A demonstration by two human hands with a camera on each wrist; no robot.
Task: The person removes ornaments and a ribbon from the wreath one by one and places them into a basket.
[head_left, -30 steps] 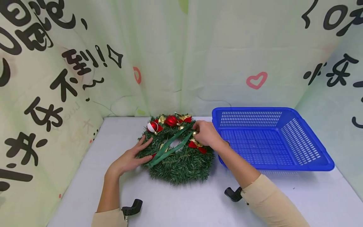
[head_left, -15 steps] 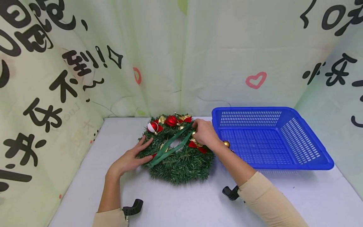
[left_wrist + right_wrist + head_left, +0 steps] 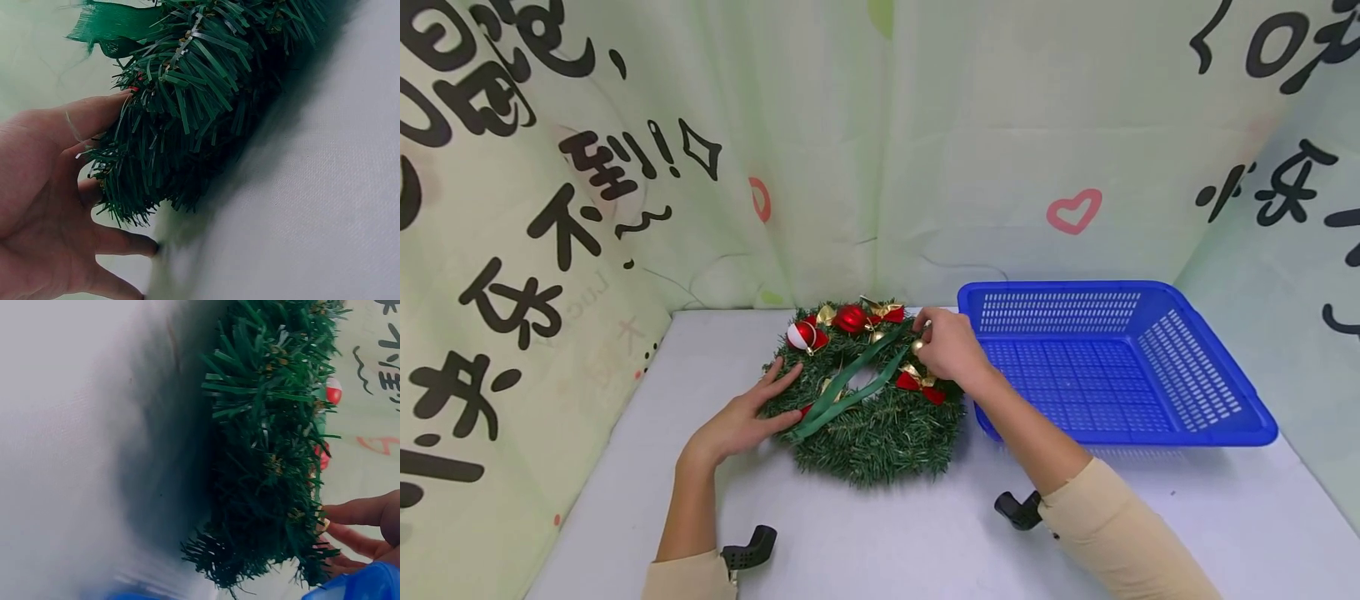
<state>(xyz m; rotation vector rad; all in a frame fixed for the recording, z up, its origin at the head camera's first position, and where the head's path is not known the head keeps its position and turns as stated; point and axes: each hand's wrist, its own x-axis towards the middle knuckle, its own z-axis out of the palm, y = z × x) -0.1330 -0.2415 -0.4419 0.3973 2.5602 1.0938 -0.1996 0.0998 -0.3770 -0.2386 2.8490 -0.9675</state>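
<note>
A green wreath lies on the white table, decorated along its far side with a shiny red ball, a red-and-white ball and red bows with gold. Two strands of green ribbon cross its middle. My left hand rests on the wreath's left edge with fingers spread; in the left wrist view the thumb touches the greenery. At the upper right of the wreath, my right hand has its fingers curled, pinching a small gold ball beside the ribbon's end.
A blue plastic basket with slotted sides stands at the right, close to the wreath and beneath the right forearm's far side. A light green curtain with black writing hangs behind and along both sides of the table.
My right hand has shifted slightly at the wreath's upper right, showing the gold ball at its fingertips more clearly. The forearm now covers a gold ball seen by the basket. My left hand stays put.
</note>
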